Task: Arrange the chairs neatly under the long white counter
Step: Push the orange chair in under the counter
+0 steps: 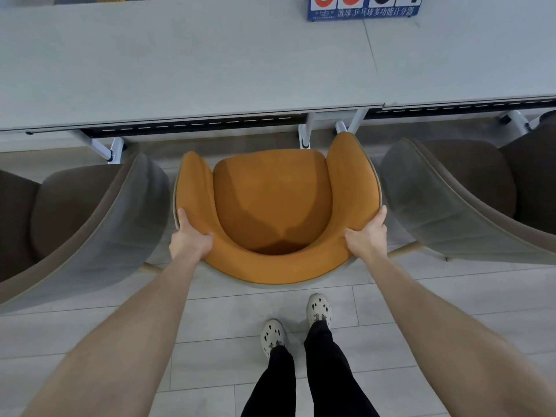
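An orange tub chair (272, 203) stands on the floor just in front of the long white counter (180, 64), its open front facing the counter edge. My left hand (189, 236) grips the left side of its curved backrest, thumb inside the rim. On the right side of the same backrest my right hand (368, 234) grips likewise. A grey-brown chair (87, 224) stands close on the left and another grey-brown chair (463, 200) close on the right, both angled toward the counter.
A blue scoreboard (362, 7) sits on the counter at the far edge. White counter legs (305, 130) stand just ahead of the orange chair. My two feet in white shoes (296, 323) are on the pale plank floor behind it.
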Demonstrator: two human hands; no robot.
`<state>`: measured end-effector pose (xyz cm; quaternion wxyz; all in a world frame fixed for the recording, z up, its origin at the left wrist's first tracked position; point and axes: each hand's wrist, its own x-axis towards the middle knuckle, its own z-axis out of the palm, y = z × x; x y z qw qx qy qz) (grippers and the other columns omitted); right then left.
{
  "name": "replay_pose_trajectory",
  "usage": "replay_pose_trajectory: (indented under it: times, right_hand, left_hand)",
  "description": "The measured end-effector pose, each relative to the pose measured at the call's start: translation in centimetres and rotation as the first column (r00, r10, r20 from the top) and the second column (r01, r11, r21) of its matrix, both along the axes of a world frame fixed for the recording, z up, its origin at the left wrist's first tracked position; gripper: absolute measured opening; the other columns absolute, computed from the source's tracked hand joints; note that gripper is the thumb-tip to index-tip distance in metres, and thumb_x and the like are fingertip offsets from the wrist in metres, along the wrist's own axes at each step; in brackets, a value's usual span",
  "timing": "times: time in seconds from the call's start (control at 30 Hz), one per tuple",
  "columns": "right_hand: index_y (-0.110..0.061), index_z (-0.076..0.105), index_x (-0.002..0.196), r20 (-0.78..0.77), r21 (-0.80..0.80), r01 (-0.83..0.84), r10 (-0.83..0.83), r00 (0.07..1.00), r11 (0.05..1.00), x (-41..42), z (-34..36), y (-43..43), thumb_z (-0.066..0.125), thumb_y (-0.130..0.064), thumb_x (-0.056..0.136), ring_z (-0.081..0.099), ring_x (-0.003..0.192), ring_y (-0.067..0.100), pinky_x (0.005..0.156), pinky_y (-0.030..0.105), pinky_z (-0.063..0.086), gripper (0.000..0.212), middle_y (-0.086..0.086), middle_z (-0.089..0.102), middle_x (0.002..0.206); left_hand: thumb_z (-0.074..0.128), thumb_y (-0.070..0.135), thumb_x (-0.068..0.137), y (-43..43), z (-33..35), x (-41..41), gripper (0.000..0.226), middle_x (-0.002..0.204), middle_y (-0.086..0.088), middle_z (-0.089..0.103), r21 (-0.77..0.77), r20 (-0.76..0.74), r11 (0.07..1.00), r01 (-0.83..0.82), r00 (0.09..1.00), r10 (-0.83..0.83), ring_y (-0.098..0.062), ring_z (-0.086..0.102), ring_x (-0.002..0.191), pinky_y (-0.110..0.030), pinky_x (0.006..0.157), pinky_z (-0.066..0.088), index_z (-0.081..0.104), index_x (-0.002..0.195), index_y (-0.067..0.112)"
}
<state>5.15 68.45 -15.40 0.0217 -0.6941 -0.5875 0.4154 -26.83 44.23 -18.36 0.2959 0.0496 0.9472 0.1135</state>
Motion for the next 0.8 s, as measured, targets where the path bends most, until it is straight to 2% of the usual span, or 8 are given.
replay_pose_trajectory:
  times: [0.2,0.27,0.33,0.4,0.47,0.6,0.7,0.8]
  right_hand:
    - [-0.033,-0.013,0.168,0.019,-0.012,-0.006,0.007,1.000,1.000,0.2,-0.4,0.3,0.079,-0.029,0.089,0.055,0.123,0.036,0.089,0.044,0.046,0.121,0.016,0.035,0.160]
    - [-0.033,-0.013,0.168,0.029,-0.029,-0.014,0.015,0.999,0.999,0.3,-0.3,0.5,0.081,-0.030,0.089,0.052,0.113,0.031,0.085,0.042,0.044,0.122,0.016,0.035,0.160]
    - [-0.032,-0.013,0.168,0.039,-0.035,-0.023,0.024,0.999,0.999,0.1,0.0,0.5,0.082,-0.032,0.090,0.053,0.114,0.031,0.085,0.041,0.044,0.123,0.017,0.036,0.160]
    - [-0.030,-0.012,0.168,0.048,-0.028,-0.030,0.032,0.998,0.999,0.0,0.3,0.5,0.082,-0.036,0.090,0.056,0.127,0.036,0.088,0.045,0.048,0.123,0.018,0.036,0.160]
    - [-0.028,-0.010,0.169,0.064,-0.017,-0.054,0.055,0.996,0.998,0.2,0.5,0.4,0.080,-0.044,0.091,0.054,0.134,0.039,0.096,0.050,0.051,0.120,0.018,0.037,0.161]
    - [-0.022,-0.002,0.170,0.056,-0.014,-0.106,0.107,0.993,0.994,1.5,1.0,-0.2,0.071,-0.061,0.093,0.048,0.143,0.039,0.109,0.053,0.047,0.113,0.015,0.037,0.165]
    - [-0.016,0.012,0.169,0.030,-0.025,-0.139,0.140,0.990,0.990,2.5,2.0,-0.7,0.065,-0.063,0.096,0.049,0.144,0.037,0.111,0.051,0.047,0.101,0.012,0.044,0.162]
    - [-0.013,0.032,0.162,0.043,-0.020,-0.186,0.186,0.982,0.982,3.6,3.2,-0.8,0.061,-0.062,0.099,0.058,0.133,0.033,0.104,0.047,0.052,0.085,0.011,0.055,0.151]
  left_hand:
    - [0.080,0.056,0.084,-0.3,0.8,0.4,0.123,0.155,-0.021,0.042,0.024,0.054,1.000,0.005,0.998,-0.006,-0.045,0.056,0.130,-0.054,0.102,0.055,-0.014,0.164,0.048]
    - [0.081,0.053,0.085,-0.5,1.2,0.8,0.124,0.158,-0.020,0.038,0.042,0.078,0.999,-0.006,0.997,0.003,-0.044,0.056,0.130,-0.045,0.084,0.060,-0.014,0.164,0.048]
    - [0.079,0.049,0.089,-0.7,1.2,1.0,0.119,0.159,-0.019,0.038,0.038,0.078,0.999,0.003,0.997,-0.006,-0.042,0.059,0.126,-0.032,0.059,0.051,-0.013,0.165,0.047]
    - [0.076,0.049,0.092,-0.8,1.3,1.1,0.115,0.160,-0.018,0.038,0.035,0.076,0.999,0.020,0.997,-0.022,-0.040,0.062,0.122,-0.028,0.050,0.044,-0.012,0.166,0.046]
    - [0.074,0.050,0.092,-0.9,1.5,1.1,0.114,0.162,-0.017,0.034,0.039,0.098,0.998,0.040,0.994,-0.043,-0.040,0.063,0.119,-0.031,0.049,0.053,-0.013,0.165,0.048]
    - [0.070,0.055,0.092,-0.5,3.1,1.3,0.106,0.163,-0.019,0.031,-0.013,0.163,0.993,0.119,0.980,-0.116,-0.042,0.061,0.122,-0.043,0.068,0.066,-0.004,0.167,0.043]
    - [0.063,0.049,0.091,0.6,4.3,2.3,0.088,0.162,-0.026,0.029,-0.140,0.157,0.962,0.234,0.965,-0.212,-0.044,0.050,0.137,-0.051,0.104,0.054,0.022,0.165,0.023]
    - [0.061,0.048,0.088,2.2,5.6,3.9,0.082,0.166,-0.028,0.025,-0.238,0.147,0.927,0.288,0.955,-0.259,-0.046,0.039,0.146,-0.053,0.110,0.048,0.036,0.159,0.015]
